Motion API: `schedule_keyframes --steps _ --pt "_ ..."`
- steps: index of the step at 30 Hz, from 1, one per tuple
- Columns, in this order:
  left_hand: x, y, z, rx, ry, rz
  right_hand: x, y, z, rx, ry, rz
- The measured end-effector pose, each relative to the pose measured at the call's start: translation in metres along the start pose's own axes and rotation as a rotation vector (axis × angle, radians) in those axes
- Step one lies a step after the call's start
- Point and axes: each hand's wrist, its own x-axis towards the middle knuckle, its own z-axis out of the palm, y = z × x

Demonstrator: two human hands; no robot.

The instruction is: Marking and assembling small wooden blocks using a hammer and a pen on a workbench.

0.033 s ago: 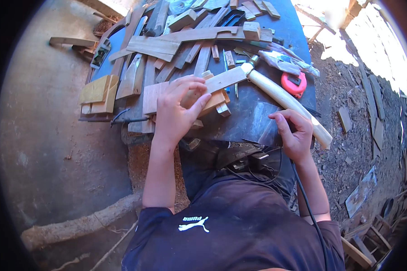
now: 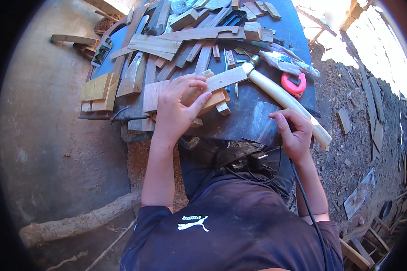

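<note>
My left hand (image 2: 181,101) lies over a flat pale wooden strip (image 2: 226,79) at the near edge of the table, thumb and fingers apart, with wood showing between them. Small wooden blocks (image 2: 223,108) sit under and beside the strip. Its far end meets a long, pale, rounded wooden handle (image 2: 289,104) that slants toward the near right. My right hand (image 2: 295,128) is closed, thumb against bent forefinger, beside a thin, dark, shiny sheet (image 2: 257,123). Whether the sheet's edge is between those fingers cannot be made out.
Wooden offcuts (image 2: 167,47) crowd the dark table (image 2: 303,27). A red tape measure (image 2: 294,85) and crumpled plastic (image 2: 282,62) lie at the right. A black cable (image 2: 305,198) runs past my right arm. Wood chips cover the ground (image 2: 330,90) on the right.
</note>
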Motion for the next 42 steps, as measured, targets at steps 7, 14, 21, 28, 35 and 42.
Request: schedule_keyframes --steps 7,14,21,28,35,42 --pt "-0.001 0.005 -0.006 -0.058 -0.057 -0.131 -0.004 0.008 0.001 0.119 0.009 0.026" --pt "0.001 0.007 -0.004 -0.052 -0.064 -0.132 -0.003 0.009 -0.002 0.109 0.009 -0.055" --pt "0.001 0.005 -0.003 -0.033 -0.104 -0.175 -0.005 0.015 -0.002 0.086 0.035 -0.126" --pt "-0.005 0.007 -0.019 0.053 -0.095 -0.141 -0.006 0.014 0.000 0.128 0.015 -0.097" --pt "-0.028 -0.015 -0.043 0.060 -0.070 -0.226 -0.005 0.015 -0.001 0.102 0.005 -0.102" --pt "-0.042 -0.022 -0.055 -0.058 -0.071 -0.350 -0.005 0.013 -0.002 0.116 -0.020 -0.103"
